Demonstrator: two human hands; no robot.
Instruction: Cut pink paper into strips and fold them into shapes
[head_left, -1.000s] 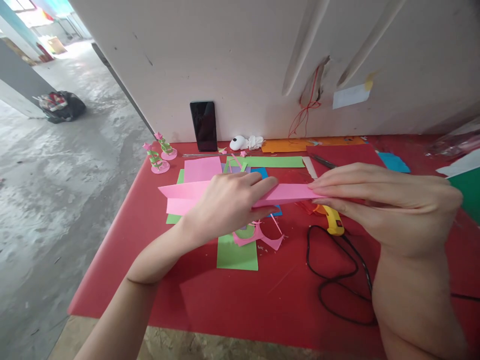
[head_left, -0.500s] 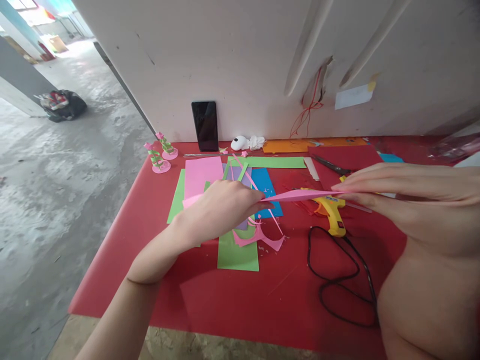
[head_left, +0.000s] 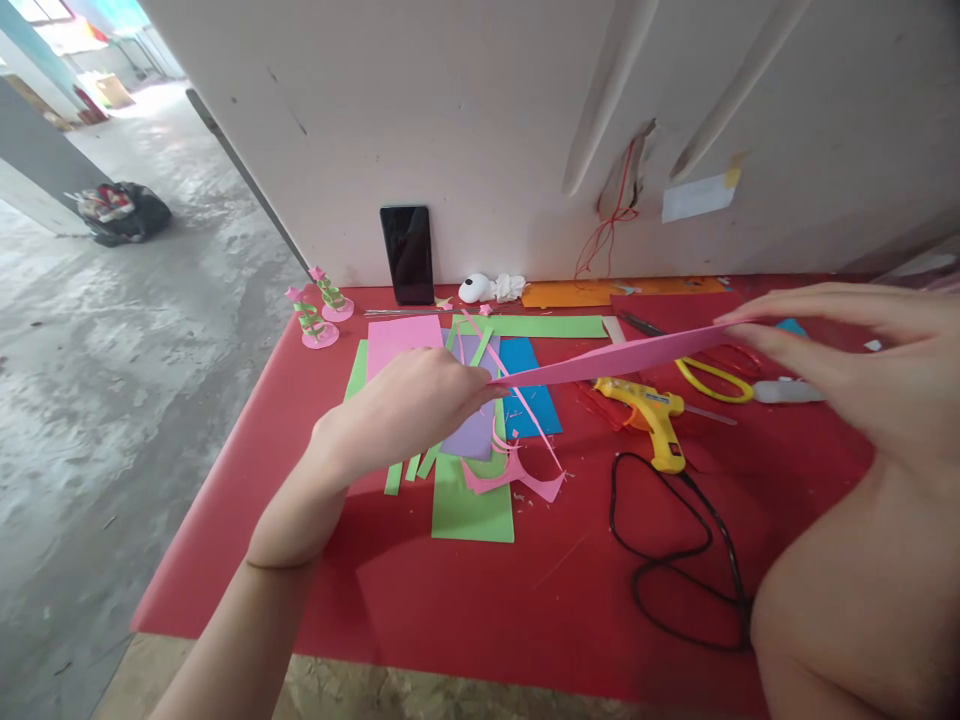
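Observation:
A long folded pink paper strip (head_left: 615, 358) is held in the air above the red table (head_left: 480, 590), slanting up to the right. My left hand (head_left: 409, 405) pinches its left end over the loose coloured sheets. My right hand (head_left: 847, 365) pinches its right end between thumb and fingers, above the yellow-handled scissors (head_left: 712, 372). Under the strip lie pink (head_left: 401, 340), blue (head_left: 529, 395), purple (head_left: 472, 432) and green (head_left: 472, 508) papers and pink cut scraps (head_left: 517, 475).
A yellow glue gun (head_left: 649, 412) with a black cord (head_left: 675, 560) lies at centre right. A black phone (head_left: 407, 253) leans on the white wall. Two small pink-and-green paper figures (head_left: 319, 308) stand at the table's left corner. Orange paper (head_left: 577, 292) and a white object (head_left: 487, 288) lie at the back.
The strip has turned edge-on and its right end has risen as my right hand lifted up and to the right. My left hand drew slightly left, uncovering the papers, scissors and glue gun.

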